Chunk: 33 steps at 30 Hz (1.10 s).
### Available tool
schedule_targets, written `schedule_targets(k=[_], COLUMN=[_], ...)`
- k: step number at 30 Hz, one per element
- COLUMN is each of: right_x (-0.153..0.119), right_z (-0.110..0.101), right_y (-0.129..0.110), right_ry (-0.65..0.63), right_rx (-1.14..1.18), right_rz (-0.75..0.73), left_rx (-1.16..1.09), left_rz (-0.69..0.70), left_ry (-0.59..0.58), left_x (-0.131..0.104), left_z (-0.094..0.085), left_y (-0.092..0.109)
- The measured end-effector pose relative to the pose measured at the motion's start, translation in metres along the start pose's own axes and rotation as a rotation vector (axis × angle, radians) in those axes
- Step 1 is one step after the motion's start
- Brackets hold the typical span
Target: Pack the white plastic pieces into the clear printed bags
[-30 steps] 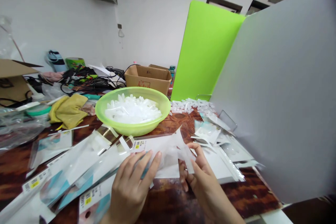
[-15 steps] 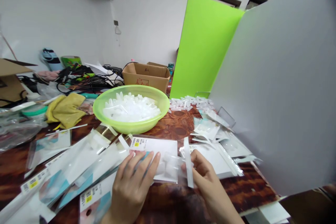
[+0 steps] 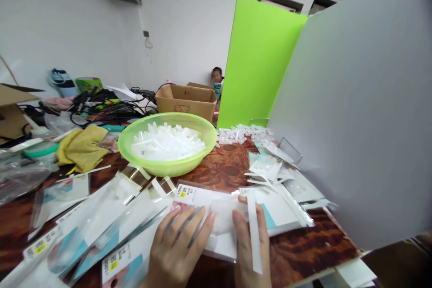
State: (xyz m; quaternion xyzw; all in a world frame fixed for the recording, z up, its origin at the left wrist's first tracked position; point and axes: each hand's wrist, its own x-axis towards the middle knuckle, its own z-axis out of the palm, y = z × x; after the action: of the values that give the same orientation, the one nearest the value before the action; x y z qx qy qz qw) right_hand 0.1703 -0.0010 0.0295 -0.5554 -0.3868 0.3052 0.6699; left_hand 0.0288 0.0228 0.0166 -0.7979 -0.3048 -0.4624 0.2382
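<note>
Packet (image 3: 192, 193) lies near the front edge of the worktop (image 3: 229, 162), beneath both hands; clear film over a printed card, with a milky-white insert (image 3: 222, 211) showing on the card between the fingers. Left hand (image 3: 182, 243): fingers spread and laid flat on the packet, gripping nothing. Right hand (image 3: 243, 252): thumb and fingers at the packet's right end, a narrow white strip (image 3: 254, 234) crossing the fingers; whether the strip is pinched or merely resting there, cannot tell. Progress, judged from the present layout: card and insert appear to be together in this packet, so filling looks done; whether its end is closed cannot be read, as the right hand covers that part. To the left, a fan of similar packets (image 3: 97, 204), some with clear ends protruding and white bands across them; these look unclosed, so probably work left. To the right, further packets (image 3: 285, 204) in an overlapping pile, with loose-looking white strips (image 3: 261, 175) on top; possibly handled ones, unconfirmed. Supply: green basin (image 3: 158, 168) well filled with white translucent pieces (image 3: 168, 144), more pieces (image 3: 241, 134) scattered beside the green panel (image 3: 259, 63). Exact count of packets not obtainable; they overlap.
</note>
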Motion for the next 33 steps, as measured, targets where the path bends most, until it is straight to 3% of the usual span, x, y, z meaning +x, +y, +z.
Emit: schedule_targets(k=[3, 8, 14, 17, 22, 27, 30, 33], right_x=[-0.009, 0.006, 0.015, 0.007, 0.001, 0.013, 0.017, 0.015], right_z=[0.001, -0.02, -0.033, -0.023, -0.011, -0.015, -0.013, -0.013], right_y=[0.004, 0.01, 0.011, 0.009, 0.01, 0.009, 0.008, 0.016], right_ry=[-0.012, -0.256, -0.261, -0.242, -0.007, -0.303, -0.368, -0.427], right_rx=[-0.069, -0.174, -0.008, -0.094, -0.14, -0.267, -0.227, -0.233], right_rz=[-0.039, -0.269, -0.482, -0.412, -0.239, -0.21, -0.105, -0.071], left_rx=[-0.004, 0.011, -0.07, -0.062, -0.003, 0.005, 0.012, 0.069], left_rz=[0.026, -0.026, 0.0, -0.013, -0.022, -0.023, 0.024, -0.017], left_ry=[0.002, -0.048, -0.075, -0.056, -0.104, -0.128, -0.213, -0.297], left_x=[-0.005, -0.01, -0.007, -0.007, -0.004, 0.002, -0.005, -0.016], left_z=[0.0, 0.001, 0.006, 0.005, -0.001, -0.003, -0.001, 0.002], left_y=[-0.003, -0.008, -0.007, -0.007, -0.011, -0.014, -0.017, -0.022])
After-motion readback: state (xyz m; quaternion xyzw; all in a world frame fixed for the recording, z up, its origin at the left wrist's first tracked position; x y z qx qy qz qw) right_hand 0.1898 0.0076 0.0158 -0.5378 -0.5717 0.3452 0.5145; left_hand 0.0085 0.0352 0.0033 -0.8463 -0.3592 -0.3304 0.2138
